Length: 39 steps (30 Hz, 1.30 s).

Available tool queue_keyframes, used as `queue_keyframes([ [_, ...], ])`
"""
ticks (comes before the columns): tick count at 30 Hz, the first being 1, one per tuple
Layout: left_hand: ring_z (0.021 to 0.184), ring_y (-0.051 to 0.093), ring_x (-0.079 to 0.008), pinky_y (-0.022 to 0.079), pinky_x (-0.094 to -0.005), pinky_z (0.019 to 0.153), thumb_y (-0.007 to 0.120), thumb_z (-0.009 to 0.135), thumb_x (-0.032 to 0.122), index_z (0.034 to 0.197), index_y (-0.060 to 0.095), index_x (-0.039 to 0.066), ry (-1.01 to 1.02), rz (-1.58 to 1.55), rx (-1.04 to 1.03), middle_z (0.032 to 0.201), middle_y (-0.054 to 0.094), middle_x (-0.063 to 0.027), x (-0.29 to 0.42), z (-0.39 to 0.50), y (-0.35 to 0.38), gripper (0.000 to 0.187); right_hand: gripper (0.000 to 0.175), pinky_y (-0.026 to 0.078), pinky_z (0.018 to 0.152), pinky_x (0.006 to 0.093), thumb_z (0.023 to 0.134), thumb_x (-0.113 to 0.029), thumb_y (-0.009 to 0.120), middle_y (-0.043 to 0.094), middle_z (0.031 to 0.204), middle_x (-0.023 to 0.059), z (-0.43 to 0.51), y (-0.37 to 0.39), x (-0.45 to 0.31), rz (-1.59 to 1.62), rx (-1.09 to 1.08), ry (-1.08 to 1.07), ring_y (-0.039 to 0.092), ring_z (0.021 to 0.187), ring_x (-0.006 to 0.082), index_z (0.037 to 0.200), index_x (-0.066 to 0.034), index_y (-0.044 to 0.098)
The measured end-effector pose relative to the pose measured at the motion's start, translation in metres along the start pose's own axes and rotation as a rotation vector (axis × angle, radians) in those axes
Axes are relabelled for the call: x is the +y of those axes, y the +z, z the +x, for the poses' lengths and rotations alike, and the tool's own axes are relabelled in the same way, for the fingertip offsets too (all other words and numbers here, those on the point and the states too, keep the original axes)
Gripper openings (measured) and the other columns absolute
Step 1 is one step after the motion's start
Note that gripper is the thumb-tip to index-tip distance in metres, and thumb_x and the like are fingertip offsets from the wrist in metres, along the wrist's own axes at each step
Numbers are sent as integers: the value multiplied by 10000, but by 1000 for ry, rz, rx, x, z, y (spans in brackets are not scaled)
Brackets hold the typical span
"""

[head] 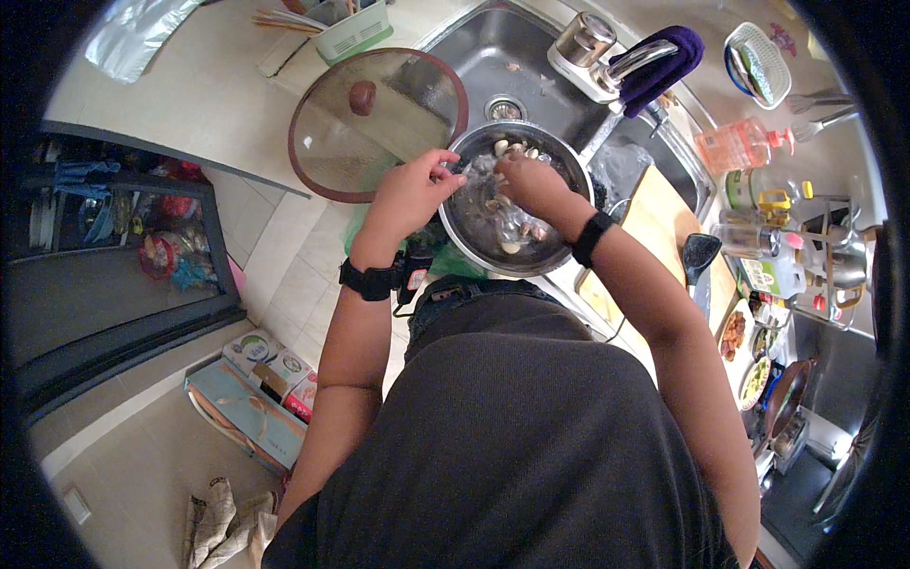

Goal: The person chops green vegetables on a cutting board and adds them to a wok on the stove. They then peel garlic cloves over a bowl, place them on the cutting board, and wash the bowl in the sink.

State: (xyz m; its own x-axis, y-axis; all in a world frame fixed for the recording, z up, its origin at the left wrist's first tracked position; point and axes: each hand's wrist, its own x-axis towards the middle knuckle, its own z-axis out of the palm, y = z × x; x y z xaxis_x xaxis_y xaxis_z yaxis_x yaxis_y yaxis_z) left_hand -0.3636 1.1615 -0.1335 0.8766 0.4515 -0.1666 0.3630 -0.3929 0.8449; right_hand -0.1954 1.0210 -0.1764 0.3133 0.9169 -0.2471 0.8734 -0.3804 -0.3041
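A round metal basin (466,222) sits at the near edge of the sink in front of me. Inside it lie several pale garlic cloves (510,248) and a crumpled clear plastic bag (506,222). My left hand (416,190) is over the basin's left rim, thumb and forefinger apart, with nothing plainly between them. Down inside the basin, my right hand (533,186) has its fingers bent among the cloves and plastic. Its fingertips are partly hidden, so whether they grip anything is unclear. Both wrists wear black bands.
A glass lid (334,142) with a brown rim lies left of the basin. Behind is the steel sink (490,43) with a faucet (643,60) and a purple cloth (665,67). At right are a wooden cutting board (643,220), a black spatula (700,256), bottles and plates of food.
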Motion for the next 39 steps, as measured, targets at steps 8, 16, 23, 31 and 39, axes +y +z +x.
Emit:
queue_keyframes([
  [8, 690, 592, -134, 494, -276, 635, 638, 840, 218, 1127, 568, 56, -14, -48, 22, 851, 648, -65, -9, -11, -5, 337, 387, 449, 803, 397, 610, -251, 740, 584, 960, 122, -4, 25, -22, -345, -45, -371, 582, 927, 274, 931, -124, 565],
  [16, 693, 586, -126, 491, -264, 635, 633, 844, 193, 1136, 559, 58, -12, -99, 19, 861, 639, -59, -10, -16, -6, 329, 154, 483, 709, 383, 756, -156, 614, 656, 830, 107, 3, 8, -10, 143, -103, -213, 632, 771, 285, 882, -85, 665],
  [23, 713, 592, -163, 479, -286, 653, 641, 827, 198, 1120, 563, 42, -10, -132, 67, 858, 645, -89, -16, -22, -13, 340, 115, 469, 588, 354, 834, -149, 596, 605, 705, 143, 8, -101, -26, 419, 797, -173, 597, 642, 281, 890, -57, 634],
  [31, 687, 564, -114, 472, -262, 623, 626, 849, 180, 1152, 550, 61, -6, -110, 67, 844, 629, -49, -12, -27, -13, 335, 214, 486, 667, 353, 819, -105, 578, 647, 880, 147, 90, -170, 8, -295, 689, 4, 620, 760, 276, 1021, -38, 600],
  [39, 677, 577, -129, 475, -266, 630, 631, 836, 178, 1136, 562, 51, -60, -145, 112, 850, 644, -66, -13, -35, -21, 333, 215, 517, 761, 412, 799, -196, 559, 646, 864, 223, 82, -55, 20, -142, 92, -25, 642, 812, 347, 867, -25, 671],
])
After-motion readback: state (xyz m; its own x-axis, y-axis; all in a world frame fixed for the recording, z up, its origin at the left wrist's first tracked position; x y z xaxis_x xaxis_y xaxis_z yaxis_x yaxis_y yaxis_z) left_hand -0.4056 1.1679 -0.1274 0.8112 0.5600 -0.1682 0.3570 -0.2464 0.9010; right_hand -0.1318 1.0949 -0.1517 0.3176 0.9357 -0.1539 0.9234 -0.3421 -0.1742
